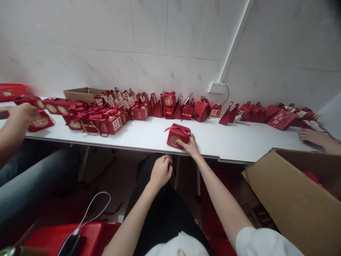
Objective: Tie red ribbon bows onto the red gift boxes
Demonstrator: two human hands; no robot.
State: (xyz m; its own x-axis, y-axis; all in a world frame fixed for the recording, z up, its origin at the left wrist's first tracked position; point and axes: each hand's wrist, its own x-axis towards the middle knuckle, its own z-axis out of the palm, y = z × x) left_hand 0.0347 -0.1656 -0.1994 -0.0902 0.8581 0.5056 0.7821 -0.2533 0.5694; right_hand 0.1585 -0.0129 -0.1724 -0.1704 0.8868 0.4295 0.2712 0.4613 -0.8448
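Observation:
My right hand grips the right side of a red gift box with a ribbon bow on top and a round gold emblem on its front. The box rests at the front edge of the white table. Below that edge, my left hand lies over my dark-trousered knee with its fingers curled; whatever is inside them, if anything, is hidden. Behind the held box stands a row of red gift boxes with ribbon loops.
At left lies a cluster of ribboned boxes before an open carton. More red bags stand at right. A large cardboard box stands at lower right. Other people's hands show at both sides. A phone charges on a red stool.

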